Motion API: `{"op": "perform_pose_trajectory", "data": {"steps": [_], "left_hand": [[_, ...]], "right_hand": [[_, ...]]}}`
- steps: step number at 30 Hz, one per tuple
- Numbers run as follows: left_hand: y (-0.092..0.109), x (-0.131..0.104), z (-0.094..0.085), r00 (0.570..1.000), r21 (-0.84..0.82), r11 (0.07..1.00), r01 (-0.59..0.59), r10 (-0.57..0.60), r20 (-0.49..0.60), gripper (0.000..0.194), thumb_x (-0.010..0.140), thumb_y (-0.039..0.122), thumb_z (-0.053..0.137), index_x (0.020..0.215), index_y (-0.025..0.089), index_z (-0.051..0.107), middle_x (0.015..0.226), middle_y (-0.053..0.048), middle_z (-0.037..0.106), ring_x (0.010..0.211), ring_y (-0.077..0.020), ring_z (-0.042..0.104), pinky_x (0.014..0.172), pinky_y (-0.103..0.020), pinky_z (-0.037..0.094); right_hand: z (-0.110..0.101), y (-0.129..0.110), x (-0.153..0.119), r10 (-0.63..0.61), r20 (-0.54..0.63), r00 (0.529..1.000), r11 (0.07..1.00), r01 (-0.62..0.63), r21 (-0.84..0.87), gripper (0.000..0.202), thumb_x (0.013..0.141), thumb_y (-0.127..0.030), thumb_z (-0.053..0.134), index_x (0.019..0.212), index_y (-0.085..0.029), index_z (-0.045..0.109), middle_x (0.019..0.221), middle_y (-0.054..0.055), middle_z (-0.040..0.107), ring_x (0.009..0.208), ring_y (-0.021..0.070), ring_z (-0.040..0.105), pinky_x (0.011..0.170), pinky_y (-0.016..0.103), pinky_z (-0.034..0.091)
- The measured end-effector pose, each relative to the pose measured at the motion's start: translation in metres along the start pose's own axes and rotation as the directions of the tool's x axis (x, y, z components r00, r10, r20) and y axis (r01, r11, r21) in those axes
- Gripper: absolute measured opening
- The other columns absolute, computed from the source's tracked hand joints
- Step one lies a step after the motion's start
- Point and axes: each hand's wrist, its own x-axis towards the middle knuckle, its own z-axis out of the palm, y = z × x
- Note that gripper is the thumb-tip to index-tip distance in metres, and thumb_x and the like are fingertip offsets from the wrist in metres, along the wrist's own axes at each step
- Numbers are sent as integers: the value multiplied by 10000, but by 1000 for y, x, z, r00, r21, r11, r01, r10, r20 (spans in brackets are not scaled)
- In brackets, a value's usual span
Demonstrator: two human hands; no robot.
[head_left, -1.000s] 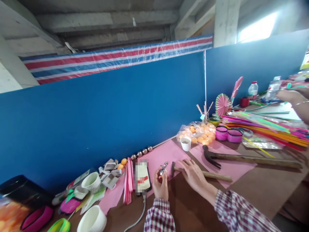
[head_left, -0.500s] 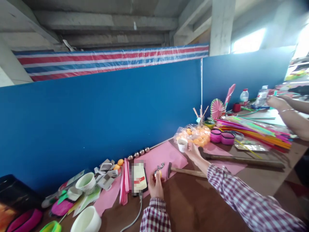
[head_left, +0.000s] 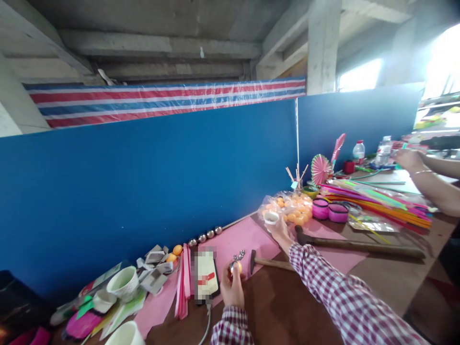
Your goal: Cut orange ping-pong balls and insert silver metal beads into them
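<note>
My left hand [head_left: 233, 287] is closed around an orange ball [head_left: 239, 267], low over the near edge of the pink paper. Its fingers partly hide the ball, and something shiny shows beside it. Just beyond the fingertips lies a small cluster of shiny metal balls [head_left: 239, 255]. Out to the right, my right hand [head_left: 281, 234] grips a small white cup [head_left: 271, 219] from its near side. The cup is in front of a clear plastic bag of orange balls [head_left: 296, 211]; what it contains is hard to make out.
Between my arms lies a hammer [head_left: 253, 261], with a larger hammer [head_left: 359, 243] further right. A phone [head_left: 206, 277] on a cable and pink strips [head_left: 183, 282] sit left. Larger steel balls [head_left: 210, 234] line the blue partition [head_left: 151, 177]. A co-worker's hands [head_left: 409, 159] are at far right.
My right hand has gone from the cup's right side to its near side and now holds it, the cup tipped slightly. My left hand stays with the orange ball. The view has shifted slightly.
</note>
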Motion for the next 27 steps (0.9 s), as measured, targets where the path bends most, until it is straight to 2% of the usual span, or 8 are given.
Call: {"op": "perform_pose_trajectory", "data": {"steps": [3, 6, 8, 12, 17, 21, 24, 27], "left_hand": [[0, 0, 0, 1000, -3, 1000, 1, -1, 7, 430, 612, 485, 605, 867, 138, 597, 692, -40, 602, 481, -118, 548, 458, -262, 466], [0, 0, 1, 1000, -9, 1000, 2, -2, 11, 448, 607, 492, 610, 885, 140, 598, 706, -43, 607, 472, -115, 546, 459, -261, 460], [-1, 0, 1, 1000, -12, 1000, 4, -4, 14, 462, 608, 494, 611, 904, 140, 593, 720, -48, 610, 473, -116, 548, 461, -262, 459], [-1, 1, 1, 1000, 3, 1000, -12, 12, 15, 473, 609, 502, 610, 898, 129, 593, 711, -54, 612, 472, -119, 548, 467, -270, 462], [1, 1, -2, 1000, -7, 1000, 1, -1, 30, 474, 609, 500, 611, 894, 123, 584, 706, -51, 611, 467, -117, 548, 459, -265, 462], [-1, 4, -6, 997, -29, 999, 28, -26, 67, 485, 643, 500, 581, 940, 117, 561, 678, -38, 600, 513, -133, 570, 488, -267, 475], [-5, 6, -7, 999, -40, 998, 51, -50, 20, 493, 695, 513, 515, 992, 120, 523, 675, -32, 591, 511, -133, 572, 487, -267, 479], [-7, 7, -6, 997, -89, 993, 80, -81, -9, 485, 719, 521, 478, 1011, 134, 494, 703, -35, 584, 517, -132, 575, 480, -264, 483]], "right_hand": [[-6, -3, -6, -60, 21, 998, 998, 60, -23, 491, 613, -308, 517, 1077, -180, 419, 991, 78, 558, 932, 240, 523, 799, 383, 400], [-15, -8, -13, -225, 83, 971, 973, 228, -29, 479, 643, -265, 499, 1108, -198, 413, 1035, 63, 549, 947, 219, 522, 806, 364, 406], [-20, -12, -17, -285, 111, 952, 957, 289, -26, 472, 652, -258, 502, 1112, -202, 416, 1016, 55, 562, 938, 212, 528, 796, 355, 415], [-22, -14, -19, -305, 152, 940, 948, 315, -41, 468, 657, -267, 517, 1112, -200, 431, 1017, 60, 565, 966, 214, 519, 800, 351, 421], [-14, -13, -22, -336, 151, 930, 934, 349, -73, 529, 661, -239, 497, 1175, -169, 397, 1114, 100, 508, 1063, 236, 457, 872, 384, 383], [-10, -20, -29, -436, 241, 867, 887, 459, -48, 583, 648, -175, 483, 1218, -167, 360, 1177, 111, 460, 1114, 236, 404, 902, 386, 358], [-10, -31, -36, -482, 359, 799, 846, 532, -48, 605, 660, -156, 480, 1245, -206, 332, 1181, 87, 463, 1091, 231, 416, 898, 396, 354], [-10, -46, -42, -484, 472, 737, 808, 583, -83, 564, 668, -177, 515, 1214, -215, 379, 1132, 80, 496, 1044, 243, 444, 871, 399, 366]]}}
